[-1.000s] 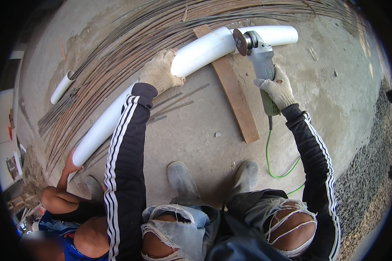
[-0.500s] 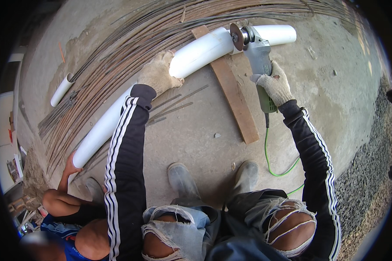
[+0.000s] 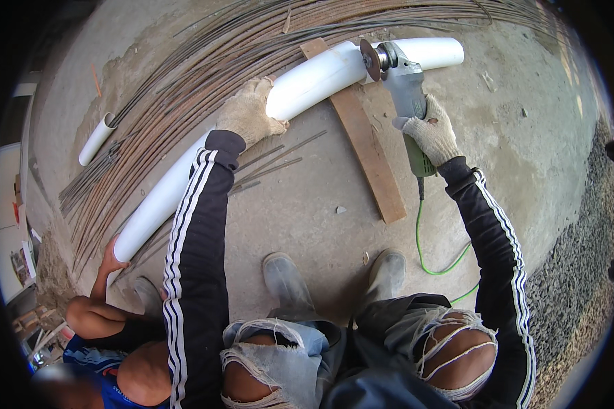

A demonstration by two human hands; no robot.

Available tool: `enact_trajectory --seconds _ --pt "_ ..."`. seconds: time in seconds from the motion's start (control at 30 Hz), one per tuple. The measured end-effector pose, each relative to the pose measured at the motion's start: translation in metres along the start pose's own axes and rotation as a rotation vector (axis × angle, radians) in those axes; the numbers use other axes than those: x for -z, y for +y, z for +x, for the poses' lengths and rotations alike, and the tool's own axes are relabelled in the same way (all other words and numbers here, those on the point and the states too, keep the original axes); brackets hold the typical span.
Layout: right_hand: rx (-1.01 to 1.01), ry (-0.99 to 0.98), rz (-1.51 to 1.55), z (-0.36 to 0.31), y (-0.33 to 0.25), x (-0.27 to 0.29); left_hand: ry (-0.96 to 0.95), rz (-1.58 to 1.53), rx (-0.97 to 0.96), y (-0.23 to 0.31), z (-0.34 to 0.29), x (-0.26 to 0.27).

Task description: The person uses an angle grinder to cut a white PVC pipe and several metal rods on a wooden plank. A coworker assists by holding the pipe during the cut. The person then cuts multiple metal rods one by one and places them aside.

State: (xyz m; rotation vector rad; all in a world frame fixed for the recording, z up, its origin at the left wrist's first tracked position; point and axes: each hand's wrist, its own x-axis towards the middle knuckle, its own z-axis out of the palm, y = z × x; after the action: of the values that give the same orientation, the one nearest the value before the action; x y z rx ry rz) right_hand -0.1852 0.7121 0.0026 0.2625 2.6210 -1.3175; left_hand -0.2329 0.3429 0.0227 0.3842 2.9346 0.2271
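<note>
A long white plastic pipe runs from the lower left to the upper right. My left hand, in a knitted work glove, is wrapped round its middle. In my right hand, also gloved, is a grey-green angle grinder, gripped by its body. The grinder's brown disc stands across the pipe near its far right part; the exact contact is hidden by the grinder head. At the pipe's lower left end, another person's bare hand holds it.
A wooden plank lies under the pipe. Beyond it are many rusty steel rods. A short white pipe piece rests at the left. The green cord trails past my right boot. Dark gravel borders the concrete.
</note>
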Motion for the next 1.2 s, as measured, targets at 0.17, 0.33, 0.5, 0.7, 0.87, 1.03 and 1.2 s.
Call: enact_trajectory --seconds 0.17,0.33,0.5,0.7,0.87,1.03,1.2 --pt "-0.070 0.001 0.049 -0.011 0.003 0.000 -0.069 -0.062 0.012 -0.007 0.008 0.002" --pt "-0.140 0.080 0.313 -0.031 0.006 0.005 -0.036 -0.038 -0.044 -0.030 0.022 0.002" --pt "-0.168 0.220 0.297 -0.058 0.026 0.039 0.001 0.000 0.020 -0.062 0.031 0.012" --pt "-0.135 0.352 0.406 -0.095 0.053 0.071 0.473 0.135 0.127 -0.074 -0.024 0.015" --pt "-0.137 0.372 0.478 -0.107 0.065 0.073 0.532 -0.010 -0.029 -0.039 -0.083 -0.007" --pt "-0.128 0.325 0.567 -0.111 0.063 0.061 0.369 -0.116 -0.194 0.006 -0.136 -0.037" --pt "-0.114 0.264 0.562 -0.109 0.058 0.049 0.258 -0.256 -0.318 0.052 -0.182 -0.075"
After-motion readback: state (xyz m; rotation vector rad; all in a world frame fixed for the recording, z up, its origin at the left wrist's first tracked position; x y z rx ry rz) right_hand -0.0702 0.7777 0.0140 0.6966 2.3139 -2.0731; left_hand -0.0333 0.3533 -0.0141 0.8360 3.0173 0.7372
